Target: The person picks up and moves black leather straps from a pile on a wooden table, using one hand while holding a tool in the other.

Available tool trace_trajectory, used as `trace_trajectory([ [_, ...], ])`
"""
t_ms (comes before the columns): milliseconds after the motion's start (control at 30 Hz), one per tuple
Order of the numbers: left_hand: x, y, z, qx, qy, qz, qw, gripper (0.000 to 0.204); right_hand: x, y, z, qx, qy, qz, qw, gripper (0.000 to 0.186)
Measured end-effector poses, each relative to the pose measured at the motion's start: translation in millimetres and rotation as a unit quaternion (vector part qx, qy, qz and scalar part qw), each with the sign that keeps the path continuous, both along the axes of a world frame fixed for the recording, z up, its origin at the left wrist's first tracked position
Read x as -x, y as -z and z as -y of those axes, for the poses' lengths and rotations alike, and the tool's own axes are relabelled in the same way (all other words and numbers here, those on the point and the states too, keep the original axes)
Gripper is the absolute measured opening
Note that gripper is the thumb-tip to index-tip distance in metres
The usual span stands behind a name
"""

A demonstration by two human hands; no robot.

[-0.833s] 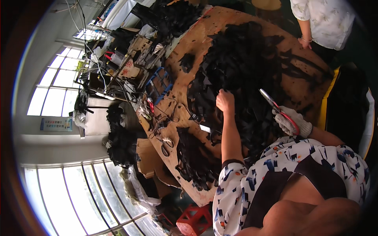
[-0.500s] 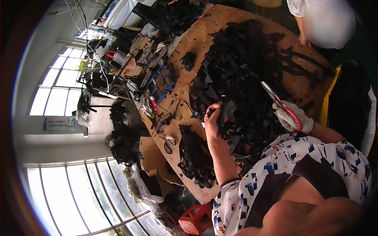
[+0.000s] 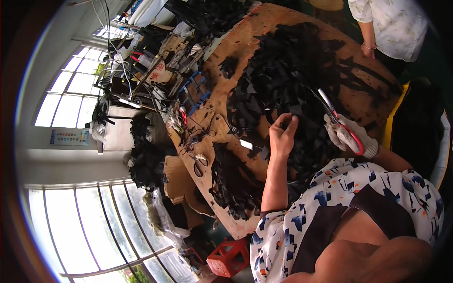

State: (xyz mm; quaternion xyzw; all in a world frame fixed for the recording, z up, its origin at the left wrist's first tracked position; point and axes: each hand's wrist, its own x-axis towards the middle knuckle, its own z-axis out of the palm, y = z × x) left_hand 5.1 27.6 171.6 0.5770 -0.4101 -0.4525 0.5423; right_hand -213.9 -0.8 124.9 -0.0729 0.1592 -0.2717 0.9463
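A large heap of black fabric scraps (image 3: 278, 61) covers the middle of the wooden table. My bare left hand (image 3: 282, 134) is at the heap's near edge, thumb and fingers closed on a small black fabric piece (image 3: 284, 124) that is partly hidden by the fingers. In a white knitted glove, my right hand (image 3: 348, 135) holds red-handled scissors (image 3: 325, 100). Their blades point away from me over the heap, apart from my left hand. Whether the blades are parted is hard to make out.
A smaller black scrap pile (image 3: 231, 181) lies to the left, near dark-handled scissors (image 3: 200, 165) and a bright white rectangle (image 3: 246, 144). A blue plastic frame (image 3: 194, 93) lies farther off. Another person (image 3: 389, 28) stands at the far right. A red stool (image 3: 228, 258) is below.
My left hand has moved right and slightly nearer me, uncovering the bright rectangle. The right hand with the scissors stays almost in place. The other person has shifted slightly.
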Motion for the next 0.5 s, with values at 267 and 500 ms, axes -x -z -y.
trace_trajectory([
  [267,18.1,15.3,3.1,-0.040,0.018,-0.007,0.999,0.017,10.8,18.5,0.9,-0.189,-0.033,0.081,0.978,0.042],
  [500,21.3,26.9,4.3,-0.008,0.009,0.053,0.999,0.016,3.0,14.3,-1.5,0.632,-0.016,-0.384,0.673,0.033],
])
